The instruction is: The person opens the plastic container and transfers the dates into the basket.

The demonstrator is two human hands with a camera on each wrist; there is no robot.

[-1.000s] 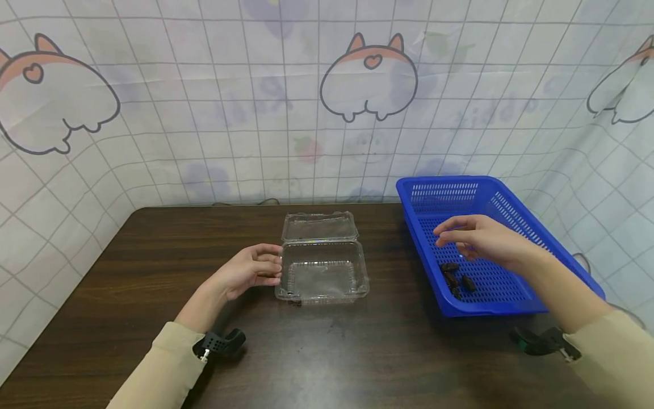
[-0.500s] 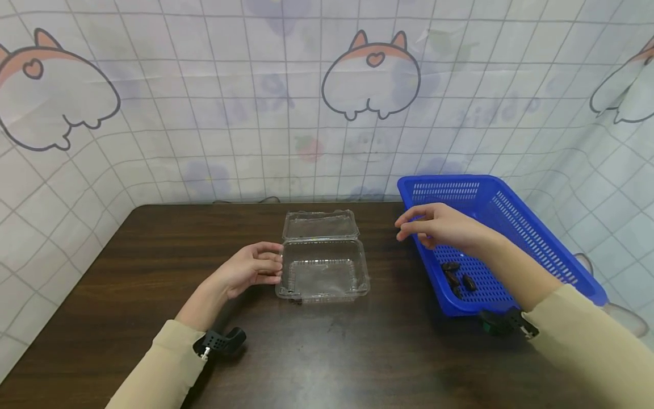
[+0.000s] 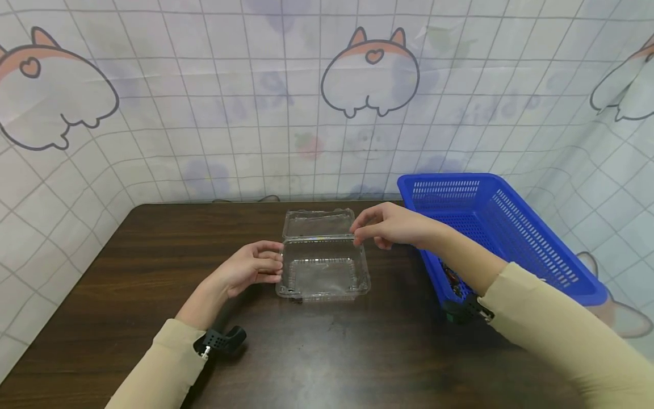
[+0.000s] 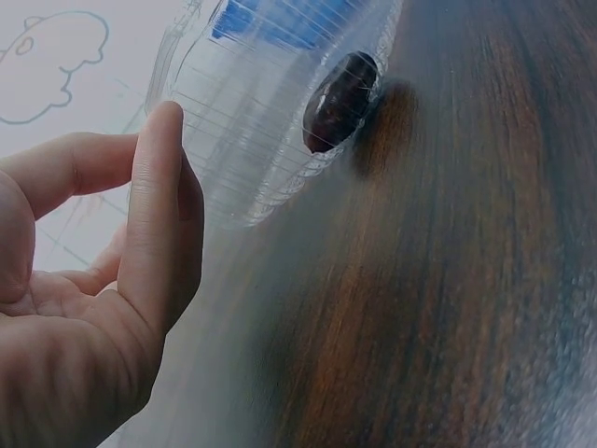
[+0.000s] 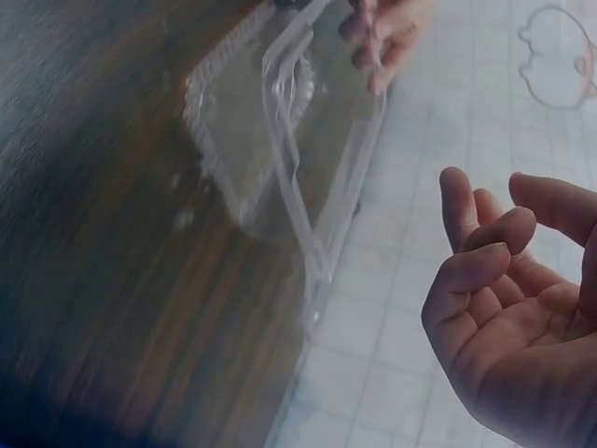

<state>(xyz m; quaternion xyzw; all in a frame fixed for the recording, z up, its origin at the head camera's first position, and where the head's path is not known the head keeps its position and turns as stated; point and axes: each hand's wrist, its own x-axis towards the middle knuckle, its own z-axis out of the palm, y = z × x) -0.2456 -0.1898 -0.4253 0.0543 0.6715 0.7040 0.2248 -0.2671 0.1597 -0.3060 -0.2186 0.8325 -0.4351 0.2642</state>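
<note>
A clear plastic clamshell box [image 3: 323, 296] stands on the dark wooden table with its lid [image 3: 318, 224] tipped back. My left hand [image 3: 248, 268] touches the box's left side with extended fingers. Through the ridged wall in the left wrist view shows a glossy dark brown date [image 4: 341, 103] at the bottom edge. My right hand [image 3: 390, 226] hovers at the box's back right corner, fingertips overlapping the hinge side in the head view. In the right wrist view, that hand's [image 5: 522, 308] thumb stands apart from loosely bent fingers, and nothing shows between them.
A blue perforated plastic basket [image 3: 516, 227] stands on the right of the table. Dark dates [image 3: 452, 278] lie in its near left corner, partly hidden by my right forearm. A curtain [image 3: 245, 113] with a grid pattern hangs behind the table.
My right hand has moved left, from over the basket to the box's right side. My left hand and the box have stayed put.
</note>
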